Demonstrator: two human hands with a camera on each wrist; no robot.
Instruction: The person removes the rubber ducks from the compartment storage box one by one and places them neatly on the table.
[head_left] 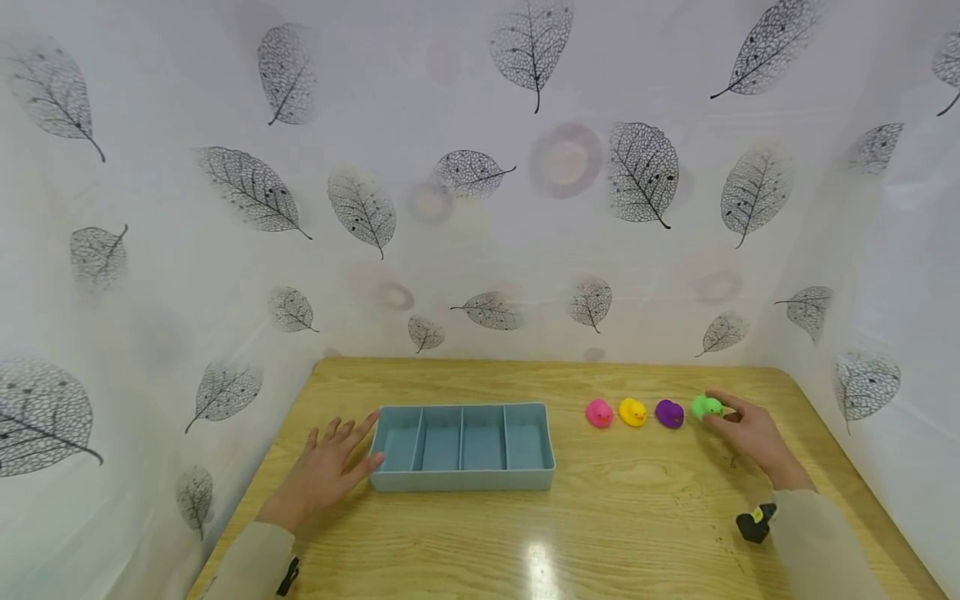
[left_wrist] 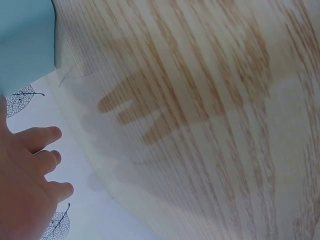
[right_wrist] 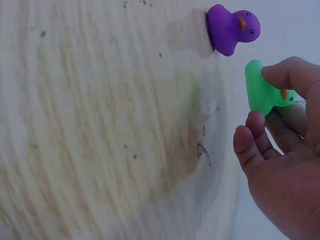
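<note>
A green rubber duck [head_left: 706, 407] is pinched between the thumb and fingers of my right hand [head_left: 752, 429], at the right end of a row of ducks. Close beside it, a purple rubber duck [right_wrist: 231, 30] stands on the table in the right wrist view. A yellow duck [head_left: 632, 412] and a pink duck [head_left: 599, 413] continue the row leftward. My left hand [head_left: 326, 467] has its fingers spread, with fingertips and thumb at the left end of a blue tray [head_left: 465, 481]. Four-sided compartments in the tray hold nothing. In the left wrist view, the tray's corner [left_wrist: 27, 45] shows above the left hand.
The wooden table [head_left: 637, 517] carries everything. White sheeting [head_left: 480, 250] printed with grey leaves rises behind the table and along both sides. Small black devices sit at both wrists, one of them [head_left: 756, 523] at the right sleeve.
</note>
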